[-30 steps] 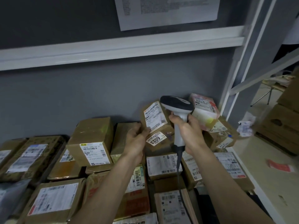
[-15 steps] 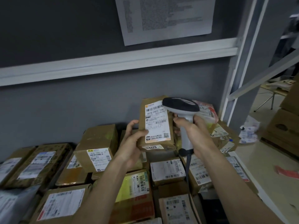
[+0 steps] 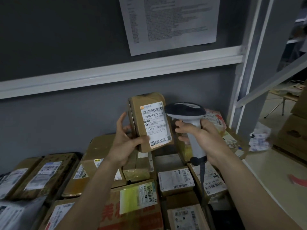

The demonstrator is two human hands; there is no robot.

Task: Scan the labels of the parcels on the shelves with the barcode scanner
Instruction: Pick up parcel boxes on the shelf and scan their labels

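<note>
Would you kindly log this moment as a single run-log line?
left hand: holds parcel upright | right hand: grips barcode scanner | scanner head beside label | other parcels on shelf

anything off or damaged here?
Mostly routine. Crumpled paper lies loose by the shelf post, off the pile. The parcel in the left hand looks intact, and the right hand holds the scanner.

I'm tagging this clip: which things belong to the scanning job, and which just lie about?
In use: held parcel, its label, barcode scanner, left hand, right hand, shelved parcels.
Lying about: printed sheet, crumpled wrapper.
</note>
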